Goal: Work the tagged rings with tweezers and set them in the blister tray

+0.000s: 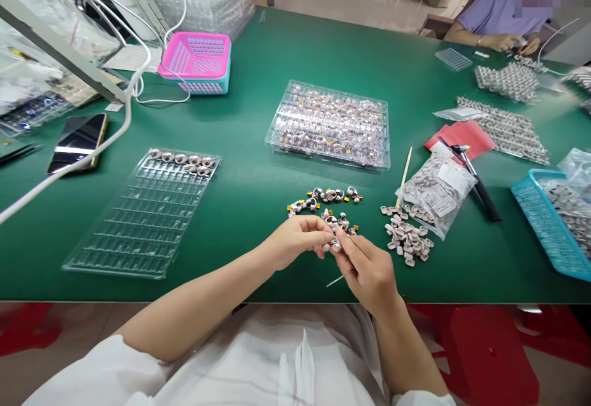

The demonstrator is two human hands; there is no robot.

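Note:
My left hand (pixel 295 240) and my right hand (pixel 372 267) meet near the table's front edge, fingertips pinched on a small pale earbud-like part (pixel 336 246). A thin metal rod-like tool (pixel 338 279) sticks out below my right hand, held in its curled fingers; its other end is hidden. Just beyond my fingers lies a loose group of similar parts with yellow tabs (pixel 331 195). To the right of my right hand is a heap of pale oval caps (pixel 409 243). A clear plastic tray (pixel 124 224) at the left carries several ring-like parts (pixel 181 159) at its far end.
Stacked clear trays (pixel 276 138) full of parts sit ahead. At right are a bag of caps (pixel 436 187), a wooden stick (pixel 404 175), a black-handled tool (pixel 482 194) and a blue basket (pixel 538 224). A phone (pixel 78 141), white cable (pixel 115 132) and pink basket (pixel 196 55) lie left. A co-worker (pixel 498 12) sits opposite.

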